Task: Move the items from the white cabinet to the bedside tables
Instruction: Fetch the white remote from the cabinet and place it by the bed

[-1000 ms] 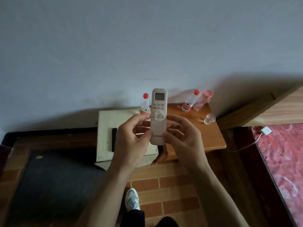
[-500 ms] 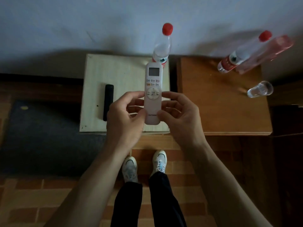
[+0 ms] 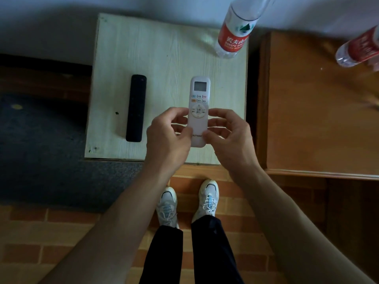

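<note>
Your left hand and right hand both pinch the lower half of the white remote, just below the middle of the frame. The fingers are curled in from either side and a thumb lies on each lower corner of its face. The remote points away from you, screen end toward the top of the frame and buttons facing up. It sits over the right part of the white cabinet, near the front edge; whether its back touches the top cannot be told. To the left of your hands, well apart from them, a black remote lies flat on the same cabinet top, roughly parallel to the white one. At the upper right corner of the cabinet stands a water bottle with a red label, its neck cut off by the top edge of the frame. Right of the cabinet, across a dark gap, is the brown bedside table, and a second red-labelled bottle shows at the upper right edge of the frame on it. A dark mat covers the floor at left. Your white shoes stand on brick-patterned floor in the lower middle.
</note>
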Demonstrator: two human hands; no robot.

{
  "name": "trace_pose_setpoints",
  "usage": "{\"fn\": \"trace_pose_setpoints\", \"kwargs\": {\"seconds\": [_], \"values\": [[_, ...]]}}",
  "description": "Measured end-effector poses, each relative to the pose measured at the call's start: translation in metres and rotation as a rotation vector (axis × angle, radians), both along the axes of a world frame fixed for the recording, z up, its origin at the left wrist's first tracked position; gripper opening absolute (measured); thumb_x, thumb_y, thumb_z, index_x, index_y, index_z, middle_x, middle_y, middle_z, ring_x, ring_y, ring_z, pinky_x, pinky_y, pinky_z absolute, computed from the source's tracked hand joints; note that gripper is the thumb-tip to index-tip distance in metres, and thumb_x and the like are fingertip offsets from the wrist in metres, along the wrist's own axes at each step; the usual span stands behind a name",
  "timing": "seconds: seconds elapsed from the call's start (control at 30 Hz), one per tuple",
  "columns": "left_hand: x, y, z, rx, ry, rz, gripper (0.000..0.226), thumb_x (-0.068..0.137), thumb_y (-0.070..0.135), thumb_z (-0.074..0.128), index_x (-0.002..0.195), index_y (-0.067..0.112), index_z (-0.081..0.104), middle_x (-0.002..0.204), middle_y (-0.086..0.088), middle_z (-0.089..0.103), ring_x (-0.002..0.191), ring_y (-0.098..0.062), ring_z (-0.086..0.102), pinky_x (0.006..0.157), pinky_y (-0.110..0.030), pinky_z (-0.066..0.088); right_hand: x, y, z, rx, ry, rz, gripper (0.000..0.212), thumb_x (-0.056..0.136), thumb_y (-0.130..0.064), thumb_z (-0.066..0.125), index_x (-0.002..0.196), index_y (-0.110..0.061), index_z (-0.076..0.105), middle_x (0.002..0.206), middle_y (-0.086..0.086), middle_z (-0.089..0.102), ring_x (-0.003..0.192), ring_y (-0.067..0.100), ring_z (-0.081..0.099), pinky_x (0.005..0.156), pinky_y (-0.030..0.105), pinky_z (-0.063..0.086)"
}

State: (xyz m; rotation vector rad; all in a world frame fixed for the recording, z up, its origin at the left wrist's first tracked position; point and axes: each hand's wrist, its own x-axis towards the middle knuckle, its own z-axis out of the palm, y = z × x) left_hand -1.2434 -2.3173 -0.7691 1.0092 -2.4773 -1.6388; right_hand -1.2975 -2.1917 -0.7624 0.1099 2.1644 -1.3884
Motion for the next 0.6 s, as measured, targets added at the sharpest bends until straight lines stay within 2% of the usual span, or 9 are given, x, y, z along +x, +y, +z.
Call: {"fn": "trace_pose_setpoints", "kwargs": {"seconds": [0.27,0.47,0.6], "values": [[-0.019,-0.013,-0.024,0.018,-0.030,-0.014,0.032,0.097,0.025,0.060,0.126,0.014,0.067,0.118,-0.001,0.071,0.100,-0.012,0.068,0.069,-0.011,0.055,-0.018,-0.018,-0.033,0.109,0.024,0.009,0.038,0.087,-0.003,0.070,0.123,-0.015,0.062,0.101,0.000,0.071,0.092,0.013,0.069,0.074,0.028,0.063],[-0.023,-0.019,-0.038,0.073,-0.061,-0.039,0.033,0.100,0.029,0.053,0.126,0.014,0.065,0.115,-0.003,0.071,0.097,-0.013,0.070,0.076,-0.029,0.062,-0.027,-0.024,-0.040,0.127,0.024,0.046,0.030,0.096,-0.019,0.061,0.125,-0.012,0.065,0.106,-0.003,0.070,0.088,0.006,0.068,0.067,0.015,0.058],[-0.023,-0.022,-0.037,0.067,-0.077,-0.070,0.032,0.101,0.029,0.052,0.126,0.014,0.066,0.113,-0.003,0.072,0.095,-0.014,0.071,0.068,-0.016,0.057,-0.028,-0.024,-0.041,0.123,-0.005,0.078,0.030,0.100,-0.028,0.056,0.123,-0.013,0.068,0.109,-0.001,0.073,0.093,0.010,0.070,0.071,0.020,0.060]]}}
